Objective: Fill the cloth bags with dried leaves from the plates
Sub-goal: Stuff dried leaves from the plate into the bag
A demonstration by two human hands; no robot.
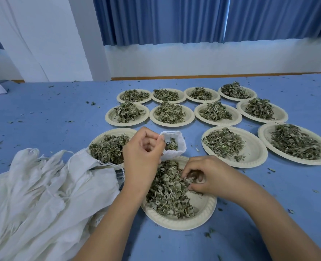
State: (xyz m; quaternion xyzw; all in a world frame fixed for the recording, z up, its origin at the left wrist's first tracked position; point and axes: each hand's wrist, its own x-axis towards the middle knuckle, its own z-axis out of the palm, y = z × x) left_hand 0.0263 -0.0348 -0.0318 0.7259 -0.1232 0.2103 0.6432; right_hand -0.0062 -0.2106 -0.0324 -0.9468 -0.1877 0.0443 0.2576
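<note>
Left hand (143, 147) pinches the rim of one small cloth bag (181, 147), keeping its mouth open and tipped toward the camera, just above the far edge of the nearest plate (203, 215). A little leaf shows inside the bag; well short of full.

Right hand (203, 176) is down in the dried leaves (167, 189) on that plate, fingers curled in and gathering a pinch. Not yet lifted.

Nearest plate: most of its load remains, bare paper showing only at its right side.

Other plates (253, 153): eleven counted, in rows beyond and to either side, each heaped and looking untouched.

Pile of cloth bags (43, 185) lies at left on the blue surface (43, 119), flat and limp, one corner overlapping the left plate. They look empty. No filled, closed bag is in view.

Leaf crumbs (93, 103) are scattered over the surface.

Judgement: very early. First bag partly loaded from the first plate; nearly all plates and bags are left to do.
</note>
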